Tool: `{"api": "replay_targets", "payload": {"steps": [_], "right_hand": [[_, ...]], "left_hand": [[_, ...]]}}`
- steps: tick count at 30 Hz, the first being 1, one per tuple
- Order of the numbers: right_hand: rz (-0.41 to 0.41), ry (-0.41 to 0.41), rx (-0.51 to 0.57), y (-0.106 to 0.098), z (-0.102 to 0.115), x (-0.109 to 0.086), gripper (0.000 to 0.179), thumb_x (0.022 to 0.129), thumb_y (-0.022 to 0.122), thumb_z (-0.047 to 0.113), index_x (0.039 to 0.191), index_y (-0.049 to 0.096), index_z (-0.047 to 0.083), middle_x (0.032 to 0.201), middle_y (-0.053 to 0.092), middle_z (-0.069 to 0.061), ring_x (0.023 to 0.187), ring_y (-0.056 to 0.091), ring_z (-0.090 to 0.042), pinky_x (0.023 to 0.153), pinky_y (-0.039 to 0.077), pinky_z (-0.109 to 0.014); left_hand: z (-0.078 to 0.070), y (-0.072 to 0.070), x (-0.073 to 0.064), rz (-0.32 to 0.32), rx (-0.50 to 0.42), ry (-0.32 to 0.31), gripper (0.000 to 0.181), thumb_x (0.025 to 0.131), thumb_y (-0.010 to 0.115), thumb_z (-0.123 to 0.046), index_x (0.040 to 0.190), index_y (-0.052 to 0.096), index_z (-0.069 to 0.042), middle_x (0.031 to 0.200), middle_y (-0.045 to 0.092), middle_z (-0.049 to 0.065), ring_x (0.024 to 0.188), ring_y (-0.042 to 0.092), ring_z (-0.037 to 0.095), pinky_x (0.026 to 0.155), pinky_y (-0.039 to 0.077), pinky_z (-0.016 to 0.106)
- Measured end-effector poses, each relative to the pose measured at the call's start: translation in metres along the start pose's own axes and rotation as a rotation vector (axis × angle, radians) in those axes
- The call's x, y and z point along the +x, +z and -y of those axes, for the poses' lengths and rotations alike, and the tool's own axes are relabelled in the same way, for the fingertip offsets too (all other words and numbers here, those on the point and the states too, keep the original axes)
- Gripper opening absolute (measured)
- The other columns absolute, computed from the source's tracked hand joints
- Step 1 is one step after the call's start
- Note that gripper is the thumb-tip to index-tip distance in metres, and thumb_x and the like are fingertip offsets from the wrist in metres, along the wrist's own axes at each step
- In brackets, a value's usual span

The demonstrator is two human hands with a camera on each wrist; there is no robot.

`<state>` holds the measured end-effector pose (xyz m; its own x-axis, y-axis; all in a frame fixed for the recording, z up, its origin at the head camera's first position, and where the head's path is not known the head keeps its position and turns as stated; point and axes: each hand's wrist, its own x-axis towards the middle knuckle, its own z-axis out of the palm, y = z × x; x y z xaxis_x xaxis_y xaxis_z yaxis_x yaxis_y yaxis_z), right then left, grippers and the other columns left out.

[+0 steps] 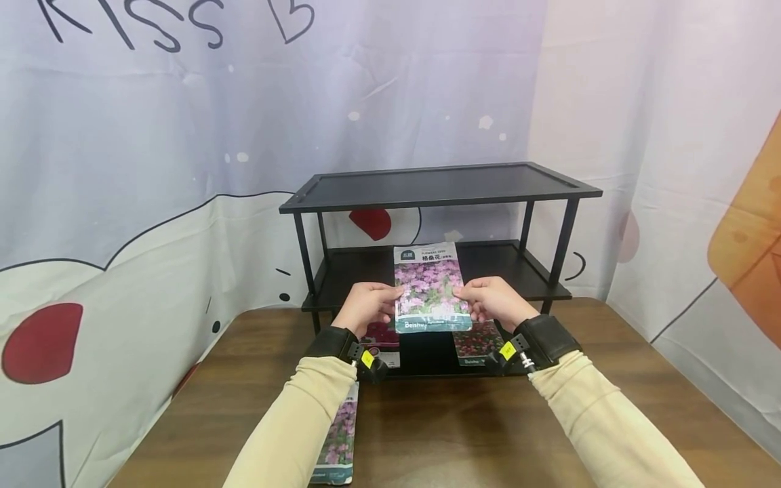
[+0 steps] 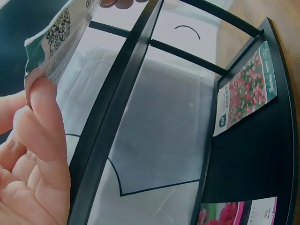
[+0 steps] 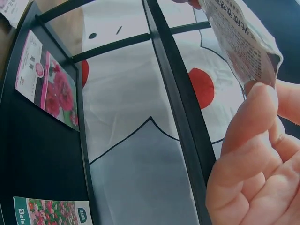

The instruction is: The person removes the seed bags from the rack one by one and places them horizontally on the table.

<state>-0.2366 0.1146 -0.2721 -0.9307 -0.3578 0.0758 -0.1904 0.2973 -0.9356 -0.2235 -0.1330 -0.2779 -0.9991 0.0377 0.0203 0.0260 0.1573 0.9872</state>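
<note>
Pink-flowered seed packet held up in front of the black rack, left hand pinching one side edge, right hand pinching the other. It blocks part of the middle shelf. Red-flowered packet and magenta packet below: partly covered. Table packet: partly behind left sleeve, small print unreadable.
</note>
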Motion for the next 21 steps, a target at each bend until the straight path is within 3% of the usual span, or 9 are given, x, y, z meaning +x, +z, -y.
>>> {"api": "replay_targets", "payload": {"steps": [21], "right_hand": [[0.027, -0.012, -0.015, 0.015, -0.003, -0.004, 0.025, 0.091, 0.059, 0.021, 0.075, 0.058, 0.002, 0.058, 0.051, -0.002, 0.049, 0.053, -0.01, 0.045, 0.042, -0.02]], "left_hand": [[0.011, -0.012, -0.009, 0.013, -0.043, -0.021, 0.024, 0.084, 0.069, -0.021, 0.096, 0.069, -0.001, 0.078, 0.062, 0.008, 0.061, 0.057, 0.014, 0.052, 0.047, 0.019]]}}
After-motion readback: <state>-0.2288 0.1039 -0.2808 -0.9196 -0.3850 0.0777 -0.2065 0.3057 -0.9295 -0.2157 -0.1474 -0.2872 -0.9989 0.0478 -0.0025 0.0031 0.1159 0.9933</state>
